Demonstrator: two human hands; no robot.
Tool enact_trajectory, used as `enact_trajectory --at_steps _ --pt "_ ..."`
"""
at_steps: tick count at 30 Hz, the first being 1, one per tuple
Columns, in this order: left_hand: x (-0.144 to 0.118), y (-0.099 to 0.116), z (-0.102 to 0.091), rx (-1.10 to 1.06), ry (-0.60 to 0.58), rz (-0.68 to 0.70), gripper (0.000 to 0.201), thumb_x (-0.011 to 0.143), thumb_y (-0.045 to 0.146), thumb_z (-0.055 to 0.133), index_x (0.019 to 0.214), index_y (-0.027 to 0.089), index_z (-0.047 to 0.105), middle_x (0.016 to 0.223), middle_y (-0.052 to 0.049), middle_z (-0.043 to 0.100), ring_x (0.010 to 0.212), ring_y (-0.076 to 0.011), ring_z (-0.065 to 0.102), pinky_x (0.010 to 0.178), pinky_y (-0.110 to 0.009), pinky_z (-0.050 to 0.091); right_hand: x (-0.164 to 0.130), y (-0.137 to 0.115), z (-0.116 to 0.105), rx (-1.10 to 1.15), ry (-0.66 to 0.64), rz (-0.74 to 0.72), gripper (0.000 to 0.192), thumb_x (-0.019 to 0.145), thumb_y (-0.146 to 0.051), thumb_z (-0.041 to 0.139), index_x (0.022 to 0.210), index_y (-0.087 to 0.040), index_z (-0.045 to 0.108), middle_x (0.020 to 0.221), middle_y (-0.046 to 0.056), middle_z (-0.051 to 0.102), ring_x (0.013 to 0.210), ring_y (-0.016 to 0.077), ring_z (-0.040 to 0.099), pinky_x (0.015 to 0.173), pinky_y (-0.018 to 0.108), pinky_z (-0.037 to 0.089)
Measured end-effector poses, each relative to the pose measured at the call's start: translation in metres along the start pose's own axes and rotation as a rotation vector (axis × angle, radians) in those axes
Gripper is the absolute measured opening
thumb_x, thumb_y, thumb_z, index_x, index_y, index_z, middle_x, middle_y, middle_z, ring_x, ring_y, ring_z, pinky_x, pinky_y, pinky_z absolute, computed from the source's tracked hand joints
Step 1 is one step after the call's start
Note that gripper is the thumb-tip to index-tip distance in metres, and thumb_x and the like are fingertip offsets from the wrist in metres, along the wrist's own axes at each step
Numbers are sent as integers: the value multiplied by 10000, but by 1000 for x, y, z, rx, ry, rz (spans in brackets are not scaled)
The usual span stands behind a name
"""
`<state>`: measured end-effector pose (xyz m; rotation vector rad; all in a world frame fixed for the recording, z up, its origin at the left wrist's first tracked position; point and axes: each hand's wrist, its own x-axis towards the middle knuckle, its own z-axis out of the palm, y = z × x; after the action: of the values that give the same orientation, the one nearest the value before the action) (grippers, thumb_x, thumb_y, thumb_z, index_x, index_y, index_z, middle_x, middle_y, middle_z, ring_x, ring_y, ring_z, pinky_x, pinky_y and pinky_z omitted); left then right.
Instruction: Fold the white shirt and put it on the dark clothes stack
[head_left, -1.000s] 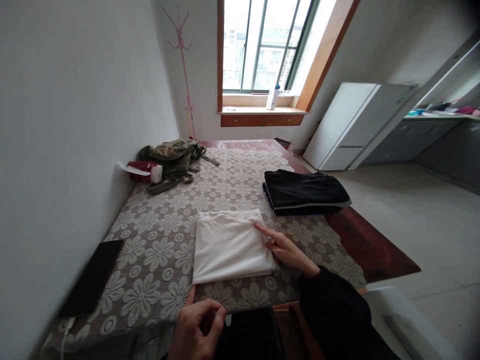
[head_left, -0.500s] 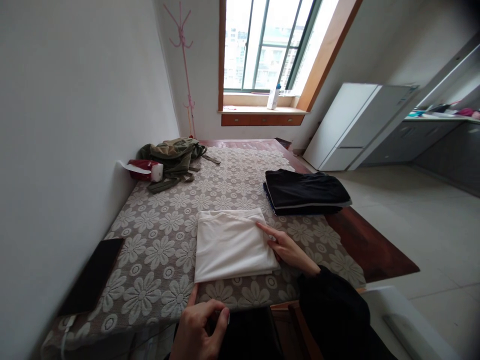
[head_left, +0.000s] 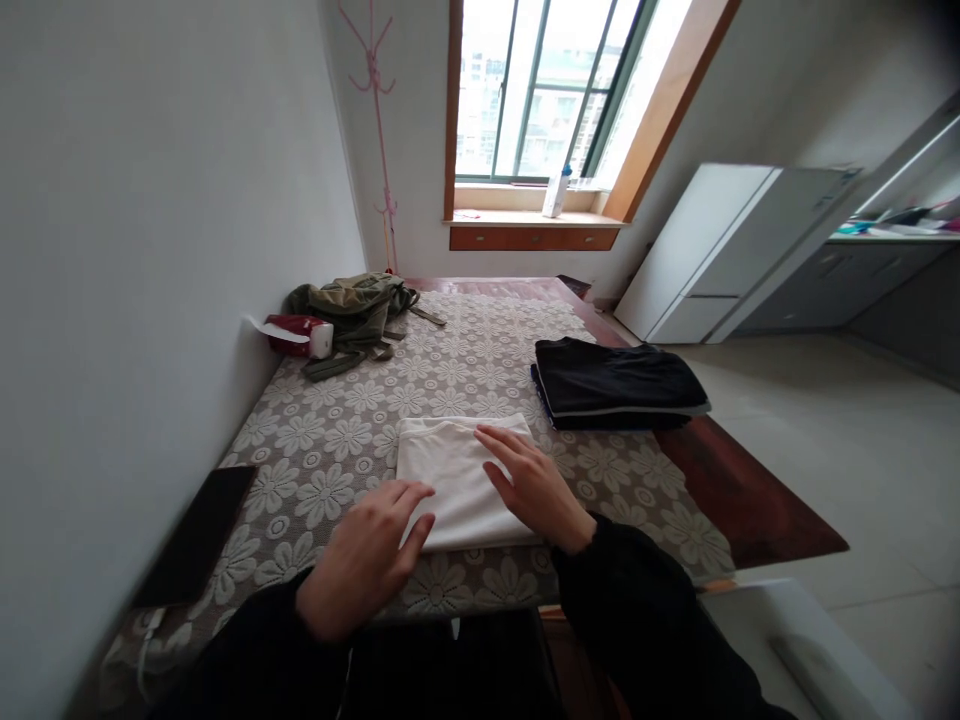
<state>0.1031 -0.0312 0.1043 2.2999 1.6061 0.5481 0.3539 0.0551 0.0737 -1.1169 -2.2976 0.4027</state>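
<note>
On the near middle of the lace-covered table (head_left: 450, 375) we record a folded white garment (head_left: 457, 480), lying flat. Our left hand (head_left: 367, 560) rests open at its near left corner, fingers spread, grasping nothing. Our right hand (head_left: 529, 485) lies flat and open on its right half, palm down. Just beyond, to the right, we note a folded black garment (head_left: 619, 383), apart from the white one. At the far left: an olive garment (head_left: 352, 305) in a heap, a red tissue pack (head_left: 300, 336) touching it. At the near left edge: a dark phone (head_left: 196, 535).
</note>
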Motion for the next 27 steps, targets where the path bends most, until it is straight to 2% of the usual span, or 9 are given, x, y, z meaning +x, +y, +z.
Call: enact_trajectory --at_steps 3,7,10,17,21,27 --pt "36 -8 15 169 -32 115 445 999 302 459 1416 185 563 1487 -101 615 1421 -269 515 1219 -497 369 17 1 21 -155 -92 -29 550 1023 -265 416 1571 -211 423 1622 76 442 1521 282 347 1239 500 330" --pt "71 -29 53 288 -24 137 545 1007 305 409 1515 111 444 1613 -146 466 1520 -282 376 1255 -502 303 20 13 51 -312 -171 20 597 1039 -331 383 1609 -158 334 1672 109 337 1567 322 232 1256 572 251" --pt "78 -47 71 318 -13 137 607 1022 390 389 1558 105 375 1651 -148 401 1546 -289 323 1271 -517 252 15 19 60 -366 -191 36 646 1038 -365 375 1628 -125 267 1684 129 293 1568 337 218 1262 588 217" --pt "76 -63 77 316 41 182 671 1029 476 363 1606 142 284 1681 -121 351 1566 -268 271 1290 -506 143 14 19 57 -400 -204 38 670 1038 -372 377 1646 -147 206 1700 109 245 1573 321 208 1274 554 194" --pt "76 -66 82 311 80 211 683 1019 467 381 1617 157 267 1674 -124 365 1559 -291 281 1281 -523 135 15 19 59 -445 -226 43 673 1042 -367 379 1652 -167 179 1708 92 223 1576 308 204 1274 544 200" --pt "76 -69 86 288 162 255 672 1002 469 419 1621 248 280 1675 -79 370 1542 -348 304 1264 -566 111 17 16 57 -486 -251 33 692 1043 -372 392 1659 -192 132 1712 83 204 1578 292 200 1271 532 223"
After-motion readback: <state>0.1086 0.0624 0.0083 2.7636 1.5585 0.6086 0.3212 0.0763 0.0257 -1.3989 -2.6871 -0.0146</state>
